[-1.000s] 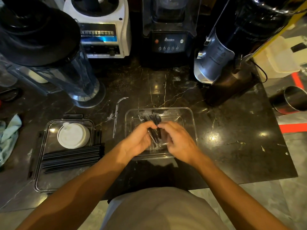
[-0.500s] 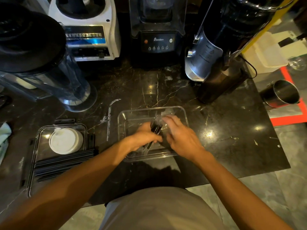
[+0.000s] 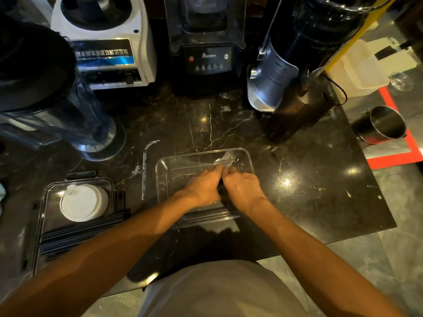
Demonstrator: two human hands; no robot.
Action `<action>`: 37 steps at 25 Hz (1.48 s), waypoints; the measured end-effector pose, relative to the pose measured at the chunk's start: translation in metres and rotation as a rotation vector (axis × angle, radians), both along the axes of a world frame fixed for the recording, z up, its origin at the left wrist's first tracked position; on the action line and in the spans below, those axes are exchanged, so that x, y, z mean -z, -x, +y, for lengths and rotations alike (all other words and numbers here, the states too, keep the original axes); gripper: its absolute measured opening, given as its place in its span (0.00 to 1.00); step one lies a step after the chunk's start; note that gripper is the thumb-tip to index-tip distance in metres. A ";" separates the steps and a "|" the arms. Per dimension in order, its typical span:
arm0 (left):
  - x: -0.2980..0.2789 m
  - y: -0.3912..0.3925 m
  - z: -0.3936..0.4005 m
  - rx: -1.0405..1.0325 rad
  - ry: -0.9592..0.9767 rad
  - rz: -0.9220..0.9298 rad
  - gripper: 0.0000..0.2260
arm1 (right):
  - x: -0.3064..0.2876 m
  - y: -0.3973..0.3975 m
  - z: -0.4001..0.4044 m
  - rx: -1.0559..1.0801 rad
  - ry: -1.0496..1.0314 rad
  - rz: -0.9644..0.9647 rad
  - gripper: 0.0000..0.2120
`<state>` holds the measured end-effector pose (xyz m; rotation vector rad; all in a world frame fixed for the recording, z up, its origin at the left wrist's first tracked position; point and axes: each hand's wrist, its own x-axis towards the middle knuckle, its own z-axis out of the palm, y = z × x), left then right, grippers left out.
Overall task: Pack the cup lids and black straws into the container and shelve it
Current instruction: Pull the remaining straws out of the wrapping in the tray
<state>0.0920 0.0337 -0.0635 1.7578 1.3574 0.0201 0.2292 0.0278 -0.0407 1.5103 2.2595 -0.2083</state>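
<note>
The clear container (image 3: 203, 184) sits at the centre of the frame on the dark marble counter (image 3: 309, 191), and both my hands are down inside it. My left hand (image 3: 201, 191) and right hand (image 3: 243, 191) meet knuckle to knuckle, fingers curled around a small dark bundle of what looks like black straws (image 3: 220, 187), of which only a sliver shows between them; I cannot tell how many are there or whether they already rest on the bottom. At the lower left of the frame the flat tray (image 3: 41, 225), probably the container's own lid, holds the white cup lids (image 3: 83, 202) in a stack, with a long row of more black straws (image 3: 80, 234) lying just beside them toward the near edge. So by my reckoning the packing has only begun: those lids and straws are left to move over, then closing and shelving. Blenders (image 3: 206, 42) line the top of the frame, and a steel cup (image 3: 380, 124) stands off the counter at the right.
</note>
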 end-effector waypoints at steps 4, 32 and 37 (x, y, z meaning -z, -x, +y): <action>0.006 0.022 -0.011 0.079 -0.234 0.284 0.31 | 0.004 0.002 -0.003 0.004 -0.048 -0.059 0.17; 0.015 0.021 -0.033 -0.557 -0.001 -0.106 0.26 | -0.010 0.000 -0.012 0.278 0.332 0.251 0.13; 0.022 0.021 -0.033 -0.670 -0.058 -0.148 0.31 | -0.012 -0.001 -0.012 0.286 0.321 0.261 0.14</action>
